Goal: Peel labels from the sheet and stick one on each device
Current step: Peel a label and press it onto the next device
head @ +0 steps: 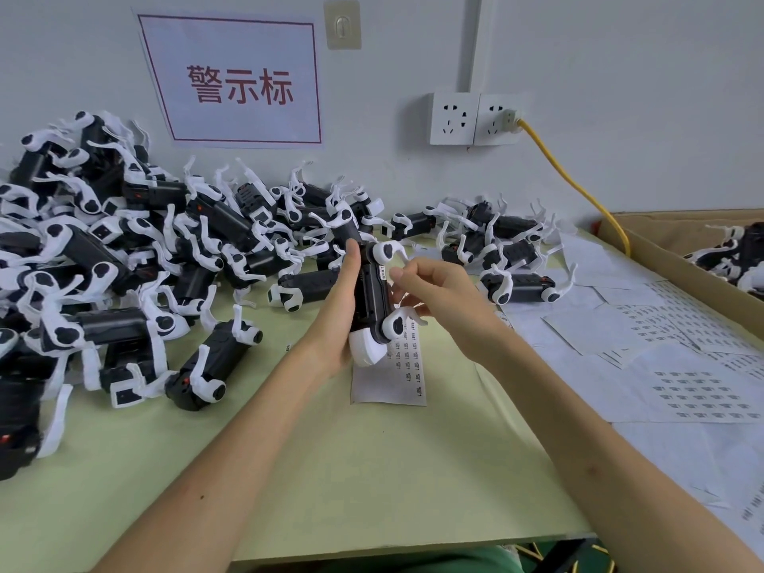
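Over green table (372, 469), device (372, 291) within left grip (335, 320), label (383, 275) at right grip (438, 295).

device (372, 291) matt black plastic, white plastic limbs; label sheet (397, 378) paper; box (661, 258) cardboard.

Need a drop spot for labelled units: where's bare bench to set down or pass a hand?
Free: green mat between the forearms, from the label sheet to the near edge; left of the left forearm, below the device pile. Crowded: pile left and back; loose sheets right, up to the cardboard box. Left hand and right hand hold a device centre.
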